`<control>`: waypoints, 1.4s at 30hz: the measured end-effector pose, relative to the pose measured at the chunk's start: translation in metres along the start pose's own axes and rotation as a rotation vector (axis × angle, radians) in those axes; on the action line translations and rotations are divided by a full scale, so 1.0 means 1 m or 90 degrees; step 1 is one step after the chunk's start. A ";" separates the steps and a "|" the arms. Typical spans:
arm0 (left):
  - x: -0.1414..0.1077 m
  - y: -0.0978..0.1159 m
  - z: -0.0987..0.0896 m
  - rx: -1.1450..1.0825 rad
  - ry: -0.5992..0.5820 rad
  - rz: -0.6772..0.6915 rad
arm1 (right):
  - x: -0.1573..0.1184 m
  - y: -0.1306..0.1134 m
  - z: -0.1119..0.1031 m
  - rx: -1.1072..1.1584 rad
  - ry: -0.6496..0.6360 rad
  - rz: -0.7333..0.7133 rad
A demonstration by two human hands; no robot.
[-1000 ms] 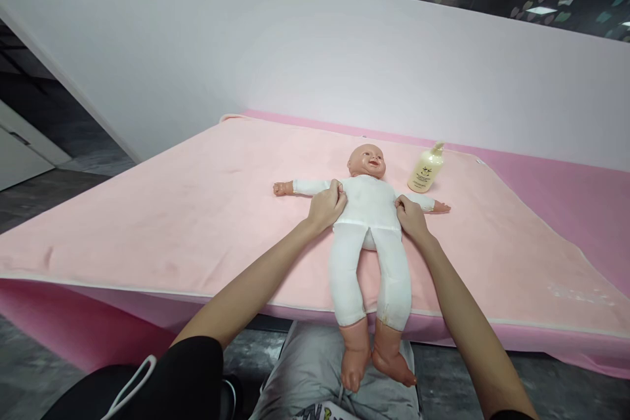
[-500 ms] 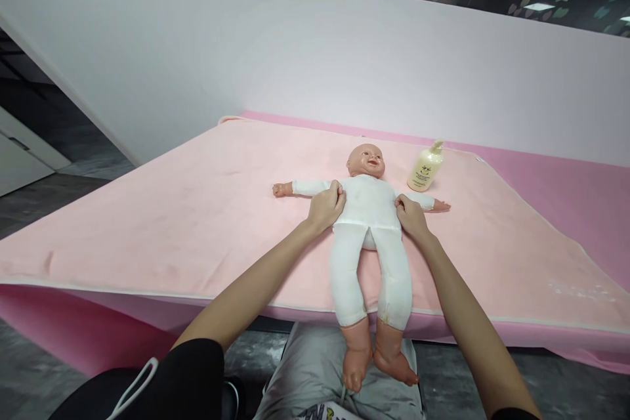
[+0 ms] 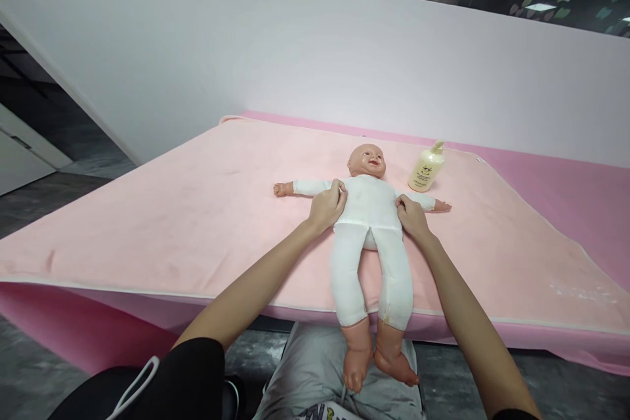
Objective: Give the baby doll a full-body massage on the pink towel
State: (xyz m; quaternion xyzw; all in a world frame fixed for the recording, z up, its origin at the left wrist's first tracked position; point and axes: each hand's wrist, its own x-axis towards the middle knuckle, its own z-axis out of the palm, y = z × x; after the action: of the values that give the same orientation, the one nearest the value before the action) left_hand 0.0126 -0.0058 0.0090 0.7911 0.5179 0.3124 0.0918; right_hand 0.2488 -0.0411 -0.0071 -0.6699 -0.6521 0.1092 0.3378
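Observation:
A baby doll [image 3: 370, 207] with a white cloth body lies on its back on a pale pink blanket [image 3: 172, 210]. Its arms stretch out sideways, and its feet hang past the table's front edge over my lap. My left hand [image 3: 328, 205] is closed at the side of the doll's chest, by the armpit on the left of the picture. At the opposite armpit, my right hand [image 3: 412, 215] is closed too, fingers curled against the white cloth. The fingertips of both hands are partly hidden, but they appear to pinch the doll's sides.
A pale yellow pump bottle [image 3: 426, 167] stands beyond the doll's arm on the right. Behind the blanket rises a white wall [image 3: 315, 52]. Darker pink cover [image 3: 566, 197] shows along the table's right side. Grey floor [image 3: 93, 144] lies to the left.

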 end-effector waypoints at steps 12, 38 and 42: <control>-0.001 0.001 -0.001 0.010 0.000 0.004 | 0.000 -0.001 -0.001 0.004 -0.008 0.007; -0.003 -0.004 0.007 -0.025 0.098 0.063 | 0.000 0.000 0.000 0.003 -0.001 0.005; -0.003 -0.003 0.006 -0.021 0.100 0.049 | 0.000 0.002 0.001 0.003 0.001 -0.002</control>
State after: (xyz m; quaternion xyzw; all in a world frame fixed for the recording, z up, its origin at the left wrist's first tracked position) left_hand 0.0130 -0.0057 0.0016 0.7819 0.4873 0.3854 0.0519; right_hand 0.2497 -0.0404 -0.0085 -0.6685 -0.6523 0.1095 0.3401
